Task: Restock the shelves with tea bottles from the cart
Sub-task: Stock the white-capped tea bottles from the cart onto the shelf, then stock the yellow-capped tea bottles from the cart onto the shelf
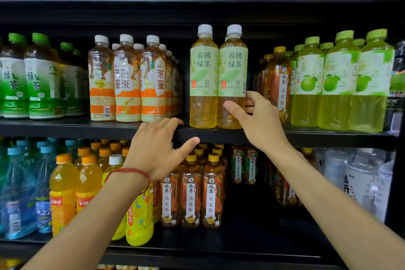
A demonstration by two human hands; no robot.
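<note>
Black store shelving, mid shelf point(87, 129): left green tea btl point(203, 76) and right green tea btl point(233, 72) stand touching at the front lip. Our R hand point(260, 120) curls fingers round the right one low down, thumb across its front. L hand point(157, 149) is spread, holding nothing, fingertips on the lip. Cart not in view. Risk, we judge: a jerky release tips the btl fwd or knocks the oolong btls point(279, 85) beside it.

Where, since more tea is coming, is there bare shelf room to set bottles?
Lower shelf: a wide bare front patch between the front oolong bottles and the water bottles. Middle shelf is crowded; only slim gaps flank the two pale-label green teas, the right hand filling one.
</note>
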